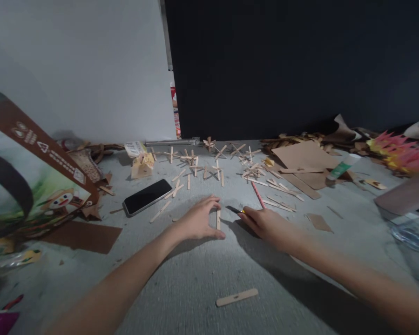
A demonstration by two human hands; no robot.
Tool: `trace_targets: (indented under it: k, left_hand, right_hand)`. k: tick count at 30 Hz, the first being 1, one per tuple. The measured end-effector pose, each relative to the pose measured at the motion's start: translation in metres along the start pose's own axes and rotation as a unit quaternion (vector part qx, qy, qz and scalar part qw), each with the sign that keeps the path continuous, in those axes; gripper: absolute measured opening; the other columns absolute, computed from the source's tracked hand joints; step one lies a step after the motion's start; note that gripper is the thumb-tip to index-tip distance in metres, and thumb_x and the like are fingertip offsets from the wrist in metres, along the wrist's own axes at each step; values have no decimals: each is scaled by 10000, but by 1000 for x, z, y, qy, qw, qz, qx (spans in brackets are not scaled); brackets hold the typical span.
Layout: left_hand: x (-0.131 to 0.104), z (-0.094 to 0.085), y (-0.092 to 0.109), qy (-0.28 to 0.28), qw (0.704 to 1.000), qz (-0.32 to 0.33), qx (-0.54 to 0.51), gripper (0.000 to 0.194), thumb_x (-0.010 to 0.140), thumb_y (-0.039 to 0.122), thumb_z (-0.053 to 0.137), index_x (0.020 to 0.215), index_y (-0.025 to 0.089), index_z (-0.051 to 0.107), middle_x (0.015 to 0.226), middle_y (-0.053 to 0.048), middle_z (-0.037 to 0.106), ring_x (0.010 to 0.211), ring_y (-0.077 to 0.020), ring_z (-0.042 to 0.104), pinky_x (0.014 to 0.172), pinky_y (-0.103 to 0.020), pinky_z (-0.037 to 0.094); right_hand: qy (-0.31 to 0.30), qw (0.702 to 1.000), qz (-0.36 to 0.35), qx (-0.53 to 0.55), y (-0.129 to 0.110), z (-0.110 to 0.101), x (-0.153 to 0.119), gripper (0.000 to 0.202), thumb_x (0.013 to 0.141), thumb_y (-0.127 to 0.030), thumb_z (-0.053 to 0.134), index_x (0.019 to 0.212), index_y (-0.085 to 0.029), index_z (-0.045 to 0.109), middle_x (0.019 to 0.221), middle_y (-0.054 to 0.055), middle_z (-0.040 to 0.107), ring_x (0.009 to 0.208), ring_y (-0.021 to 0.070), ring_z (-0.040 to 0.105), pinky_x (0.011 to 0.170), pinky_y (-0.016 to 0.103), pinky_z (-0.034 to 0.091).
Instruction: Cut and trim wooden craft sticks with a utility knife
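Note:
A wooden craft stick (218,220) lies lengthwise between the thumb and fingertips of my left hand (197,219), which grips it near its two ends at the tabletop. To its right, my right hand (261,223) is closed around a craft knife (234,210). The dark blade points left towards the stick, a little apart from it, and a bit of yellow shows by the fingers. Most of the handle is hidden in my fist. Just beyond that hand, a red patterned stick (258,195) sticks out. Closer to me lies another craft stick (237,297) with a dark mark.
Several crossed craft sticks (217,170) spread across the back of the grey table. A phone (147,197) lies left, near a printed bag (52,186). On the right are cardboard pieces (302,156), a glue stick (344,167) and a pinkish cylinder (407,197).

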State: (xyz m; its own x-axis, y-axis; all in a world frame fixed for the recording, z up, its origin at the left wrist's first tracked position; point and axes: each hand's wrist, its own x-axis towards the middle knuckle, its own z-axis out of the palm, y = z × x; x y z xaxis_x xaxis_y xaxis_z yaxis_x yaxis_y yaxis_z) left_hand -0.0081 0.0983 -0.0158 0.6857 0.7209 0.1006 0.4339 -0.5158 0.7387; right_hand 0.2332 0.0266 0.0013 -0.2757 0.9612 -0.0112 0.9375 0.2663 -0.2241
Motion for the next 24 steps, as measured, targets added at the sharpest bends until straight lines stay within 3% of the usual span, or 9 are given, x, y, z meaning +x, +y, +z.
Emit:
trace_targets:
  k: [6, 10, 12, 14, 17, 20, 23, 24]
  left_hand:
    - [0, 2, -3, 14, 1000, -26, -5, 679, 534, 325, 987, 1103, 204, 637, 1564, -207, 452, 1502, -406, 400, 1195, -588, 388]
    - [0, 4, 0, 36, 999, -31, 10, 677, 495, 308, 991, 1053, 208, 620, 1448, -190, 525, 1407, -406, 491, 1120, -574, 464]
    - [0, 6, 3, 59, 998, -34, 7, 669, 519, 270, 972, 1077, 221, 607, 1293, -149, 618, 1256, -363, 608, 1022, -521, 535]
    - [0, 7, 8, 57, 997, -38, -31, 628, 637, 210, 897, 1173, 244, 571, 1053, -63, 695, 1009, -271, 705, 876, -418, 585]
    - [-2, 10, 14, 42, 994, -39, -94, 562, 814, 146, 733, 1303, 286, 495, 769, 53, 683, 715, -169, 700, 726, -311, 567]
    - [-4, 13, 16, 114, 988, -25, -100, 459, 871, 178, 719, 1265, 294, 515, 741, 56, 712, 707, -161, 715, 742, -314, 576]
    - [-7, 13, 17, 204, 975, 60, -69, 156, 915, 272, 731, 959, 251, 584, 836, -8, 766, 808, -183, 752, 802, -356, 602]
    - [-9, 12, 18, 228, 967, 102, -52, 180, 935, 289, 716, 852, 240, 563, 879, -28, 777, 841, -186, 755, 814, -364, 608]
  right_hand:
    - [28, 998, 33, 40, -1, 0, -1, 382, 1087, -426, 313, 900, -222, 575, 655, 35, 627, 613, 202, 621, 570, 273, 260]
    - [40, 998, 33, 31, 5, 4, -1, 387, 1093, -434, 315, 899, -225, 576, 660, 37, 638, 617, 204, 632, 570, 269, 260]
    - [51, 998, 35, 29, 9, 5, -2, 388, 1094, -429, 310, 900, -228, 579, 658, 38, 645, 617, 208, 637, 574, 272, 264]
    - [61, 997, 39, 28, 10, 6, -4, 377, 1091, -419, 315, 898, -232, 579, 661, 41, 653, 623, 215, 643, 579, 276, 268]
    - [61, 997, 41, 35, 11, 5, -7, 360, 1085, -417, 328, 899, -236, 577, 668, 44, 661, 632, 223, 650, 583, 280, 272]
    - [53, 997, 44, 44, 10, 3, -8, 364, 1084, -432, 324, 899, -236, 568, 680, 46, 665, 649, 229, 659, 589, 282, 276]
    - [49, 997, 50, 46, 9, 2, -9, 372, 1084, -437, 316, 896, -233, 562, 692, 55, 670, 672, 238, 670, 594, 285, 282]
    - [48, 996, 53, 44, 8, 2, -9, 375, 1085, -436, 313, 892, -233, 562, 693, 58, 671, 676, 240, 671, 593, 285, 282]
